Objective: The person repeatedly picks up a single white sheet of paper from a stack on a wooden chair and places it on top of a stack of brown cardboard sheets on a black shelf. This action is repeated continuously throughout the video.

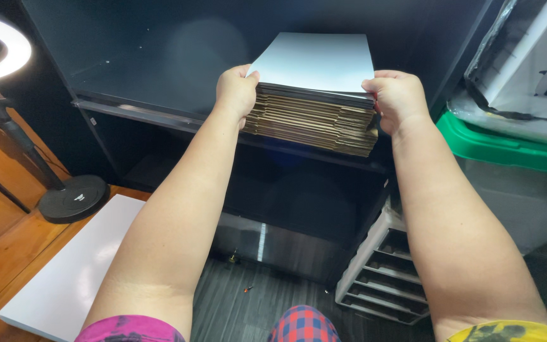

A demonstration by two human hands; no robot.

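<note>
A: What do the hands have?

B: Both hold one stack of flat cardboard sheets [314, 117], brown at the edges with a pale grey-white sheet on top. The left hand [235, 92] has its grip closed on the stack's left end, thumb over the top sheet and fingers underneath. The right hand [399, 98] is clamped on the right end the same way.

A: Where is the stack?

B: At the front edge of a dark shelf [140, 76], its far part lying over the shelf board and its near edge level with the lip. I cannot tell whether it rests on the board or is held just above it.

A: And round about?

B: A second, lower shelf compartment sits beneath. On the floor to the lower right stands a white rack of shallow drawers [384, 272]. Further right is a clear bin with a green lid [508, 149]. On the left a ring light [4, 54] stands on a round black base [74, 197], and a white board [71, 272] lies on the wooden floor beside it.
</note>
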